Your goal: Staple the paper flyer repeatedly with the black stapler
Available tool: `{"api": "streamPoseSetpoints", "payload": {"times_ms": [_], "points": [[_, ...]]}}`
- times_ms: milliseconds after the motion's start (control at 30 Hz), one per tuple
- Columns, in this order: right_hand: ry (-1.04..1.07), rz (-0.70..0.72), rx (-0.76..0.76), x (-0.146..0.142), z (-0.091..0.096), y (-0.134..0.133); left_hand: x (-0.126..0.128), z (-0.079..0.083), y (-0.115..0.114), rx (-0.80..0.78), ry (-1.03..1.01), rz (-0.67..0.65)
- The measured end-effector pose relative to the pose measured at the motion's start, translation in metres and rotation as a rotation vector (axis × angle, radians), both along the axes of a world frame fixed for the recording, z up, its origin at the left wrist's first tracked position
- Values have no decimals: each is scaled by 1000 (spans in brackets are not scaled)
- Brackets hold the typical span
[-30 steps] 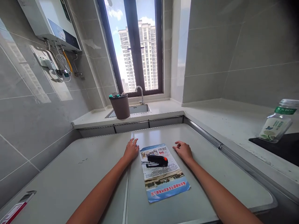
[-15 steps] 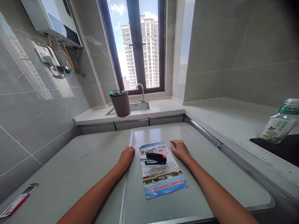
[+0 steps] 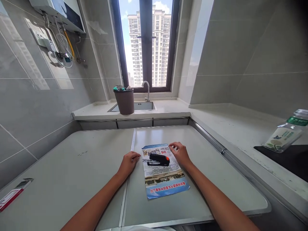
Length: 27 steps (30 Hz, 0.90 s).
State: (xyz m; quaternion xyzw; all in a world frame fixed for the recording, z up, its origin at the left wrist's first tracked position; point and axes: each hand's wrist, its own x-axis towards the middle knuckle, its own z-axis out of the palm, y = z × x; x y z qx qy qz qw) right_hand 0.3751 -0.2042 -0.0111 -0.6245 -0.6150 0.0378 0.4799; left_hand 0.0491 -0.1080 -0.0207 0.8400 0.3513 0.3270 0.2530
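Observation:
A printed leaflet (image 3: 166,184) with a blue lower band lies flat on the pale folding table. On its upper half rests a black stapler (image 3: 158,159) with an orange-red spot at its right end. My left hand (image 3: 129,162) is over the table's seam, just left of the leaflet, its fingers loosely bent towards the paper and holding nothing. At the leaflet's top right corner is my right hand (image 3: 180,154), thumb and fingers apart, the fingertips at the paper's edge. Whether they touch the paper is too fine to tell.
A red-and-white package (image 3: 12,197) lies at the table's left edge. Behind the table, a brown bin (image 3: 124,101) stands by the sink (image 3: 144,106) and tap (image 3: 147,91). On the right counter a clear bottle (image 3: 286,134) stands on a black mat (image 3: 284,160).
My right hand has moved left to the leaflet's top right corner. My left fingers have stretched out slightly towards the paper. The view has tilted a little; the stapler stays on the leaflet.

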Motion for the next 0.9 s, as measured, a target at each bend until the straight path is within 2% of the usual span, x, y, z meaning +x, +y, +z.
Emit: {"api": "streamPoseSetpoints", "payload": {"times_ms": [100, 233, 333, 433, 533, 633, 733, 900], "points": [[-21, 231, -37, -18, 4, -3, 0, 5, -4, -48, -78, -7], [-61, 329, -48, -35, 8, -8, 0, 11, -16, -102, -72, -83], [-181, 419, -98, -45, 14, -15, 2, 14, -22, -125, -96, -94], [-247, 398, -127, -53, 14, -21, 4, 18, -25, -68, -116, -104], [-234, 363, -150, -58, 5, -21, 5, 19, -25, -5, -141, -121], [-199, 375, -151, -59, -6, -18, 5, 15, -23, 34, -148, -116], [-190, 398, -90, -60, -8, -17, 4, 7, -21, 56, -143, -108], [-328, 513, -30, -66, -5, -22, 6, 3, -23, 65, -97, -243]]}}
